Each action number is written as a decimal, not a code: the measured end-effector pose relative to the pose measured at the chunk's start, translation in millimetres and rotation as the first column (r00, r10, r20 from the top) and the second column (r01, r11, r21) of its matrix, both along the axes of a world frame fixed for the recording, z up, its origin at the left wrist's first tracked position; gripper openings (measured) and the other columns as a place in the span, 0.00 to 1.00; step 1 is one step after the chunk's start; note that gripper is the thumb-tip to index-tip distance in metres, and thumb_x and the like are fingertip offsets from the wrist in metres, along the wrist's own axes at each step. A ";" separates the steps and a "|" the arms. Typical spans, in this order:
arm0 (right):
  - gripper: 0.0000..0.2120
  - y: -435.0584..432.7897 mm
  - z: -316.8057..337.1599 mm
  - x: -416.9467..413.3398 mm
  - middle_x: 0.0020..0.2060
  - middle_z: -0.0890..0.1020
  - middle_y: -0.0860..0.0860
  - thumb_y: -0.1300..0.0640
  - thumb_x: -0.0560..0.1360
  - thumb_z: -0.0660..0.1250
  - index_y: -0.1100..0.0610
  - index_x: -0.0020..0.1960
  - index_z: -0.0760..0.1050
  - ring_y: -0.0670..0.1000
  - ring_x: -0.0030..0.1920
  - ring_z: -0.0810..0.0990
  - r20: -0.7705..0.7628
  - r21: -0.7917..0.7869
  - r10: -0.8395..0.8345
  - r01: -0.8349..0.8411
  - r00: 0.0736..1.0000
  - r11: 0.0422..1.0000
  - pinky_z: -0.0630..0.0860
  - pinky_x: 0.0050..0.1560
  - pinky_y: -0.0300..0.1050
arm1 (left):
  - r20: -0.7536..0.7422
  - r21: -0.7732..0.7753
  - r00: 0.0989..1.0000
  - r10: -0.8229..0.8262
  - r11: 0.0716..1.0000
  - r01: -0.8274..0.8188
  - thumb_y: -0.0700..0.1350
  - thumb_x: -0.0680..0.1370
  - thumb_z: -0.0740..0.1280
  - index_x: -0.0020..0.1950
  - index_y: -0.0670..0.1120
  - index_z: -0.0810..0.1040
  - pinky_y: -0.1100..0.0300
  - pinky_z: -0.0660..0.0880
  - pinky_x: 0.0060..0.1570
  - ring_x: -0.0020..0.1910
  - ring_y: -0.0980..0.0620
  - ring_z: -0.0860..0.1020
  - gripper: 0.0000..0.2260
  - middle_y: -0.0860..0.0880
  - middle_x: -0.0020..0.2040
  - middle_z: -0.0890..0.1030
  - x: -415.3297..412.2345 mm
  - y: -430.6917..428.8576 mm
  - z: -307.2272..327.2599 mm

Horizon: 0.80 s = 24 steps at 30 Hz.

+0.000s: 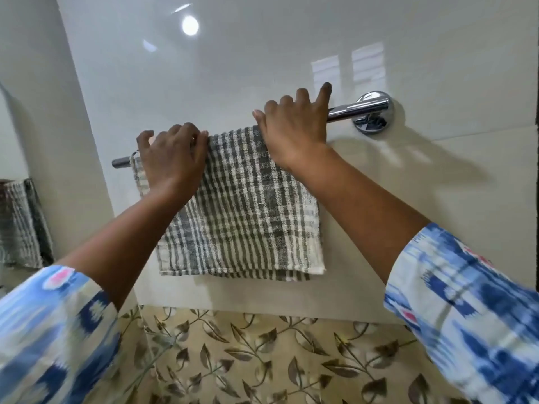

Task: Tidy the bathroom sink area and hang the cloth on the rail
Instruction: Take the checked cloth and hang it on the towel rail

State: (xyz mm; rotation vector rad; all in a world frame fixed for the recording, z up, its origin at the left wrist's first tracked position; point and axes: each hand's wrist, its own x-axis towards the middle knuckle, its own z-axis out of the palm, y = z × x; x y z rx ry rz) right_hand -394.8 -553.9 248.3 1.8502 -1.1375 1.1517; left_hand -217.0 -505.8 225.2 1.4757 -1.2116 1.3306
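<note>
- Left hand lies palm-down on the left part of the grey-and-white checked woven cloth, fingers curled over the top fold where the fabric bends over the bar; whether they pinch the fabric or only press it I cannot tell.
- Right hand rests on the cloth's upper right corner, fingers loosely spread and partly bent, the forefinger lifted and pointing up toward the wall; it presses down and grips nothing that I can see.
- That checked cloth is draped over the polished chrome towel rail, hanging down flat against the glossy cream wall tiles, its lower hem fairly level, with a second layer showing just below the front one.
- The rail's round chrome wall mount sits at the right end, bare of fabric; the rail's left tip pokes out just past the cloth's edge.
- Both forearms come up from blue, white and pink patterned sleeves.
- Below the cream tiles runs a band of beige tiles printed with brown leaves.
- At the far left edge hangs another striped grey fabric, blurred.
</note>
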 end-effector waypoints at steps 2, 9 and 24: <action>0.24 -2.1 -2.0 -0.2 0.37 0.79 0.54 0.45 0.82 0.45 0.57 0.49 0.76 0.59 0.47 0.76 0.011 -0.022 0.026 -0.026 1.000 0.999 0.58 0.67 0.63 | 0.001 -0.009 1.000 0.014 1.000 -0.014 0.52 0.82 0.55 0.49 0.44 0.77 0.46 0.62 0.60 0.46 0.41 0.77 0.16 0.42 0.48 0.82 -0.5 -0.4 -3.5; 0.24 0.7 -12.2 -11.2 0.48 0.82 0.56 0.43 0.81 0.46 0.58 0.55 0.73 0.60 0.55 0.76 0.027 -0.098 0.085 -0.082 0.996 0.992 0.53 0.70 0.65 | -0.105 0.019 0.990 -0.094 0.995 0.097 0.53 0.80 0.59 0.61 0.43 0.72 0.46 0.64 0.58 0.57 0.41 0.72 0.16 0.41 0.59 0.75 -2.0 -0.9 -24.5; 0.08 86.5 -318.1 100.2 0.41 0.80 0.59 0.62 0.76 0.60 0.63 0.47 0.76 0.57 0.43 0.77 0.156 0.304 0.928 -0.910 0.339 0.281 0.70 0.45 0.46 | -0.239 0.233 0.946 -0.218 0.933 0.273 0.38 0.76 0.61 0.52 0.35 0.80 0.51 0.76 0.51 0.52 0.41 0.78 0.11 0.36 0.52 0.81 37.0 153.6 -353.2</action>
